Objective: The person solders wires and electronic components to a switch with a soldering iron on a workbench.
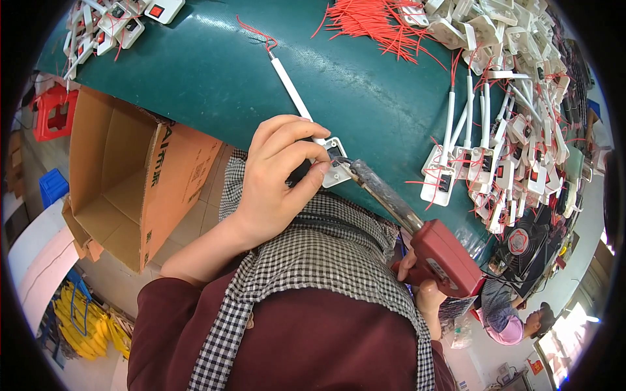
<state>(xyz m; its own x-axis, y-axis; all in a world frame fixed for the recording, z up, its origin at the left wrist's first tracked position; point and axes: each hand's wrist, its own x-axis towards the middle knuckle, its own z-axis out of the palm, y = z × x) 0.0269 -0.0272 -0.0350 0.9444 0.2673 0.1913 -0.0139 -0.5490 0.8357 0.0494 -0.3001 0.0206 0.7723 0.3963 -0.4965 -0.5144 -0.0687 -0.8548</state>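
Note:
My left hand [277,173] is closed over a white plastic housing [334,177] near the table's front edge. Its thumb and index fingertip pinch together at the dark part inside; what lies between them is too small to make out. Other fingers rest by the white tube [290,88] running up and away from the housing, with red wires [268,42] coming out of its far end. Held in my right hand [427,296] is a dark red soldering gun [443,254]. Its long metal barrel points up and left, its tip at the housing beside my left fingertips.
Several white housings with tubes and red wires [482,163] are piled along the right side. Loose red wires [378,26] lie at the back; more white parts [117,23] at the far left. Left of me stands an open cardboard box [179,176]. Another person [508,322] is at lower right.

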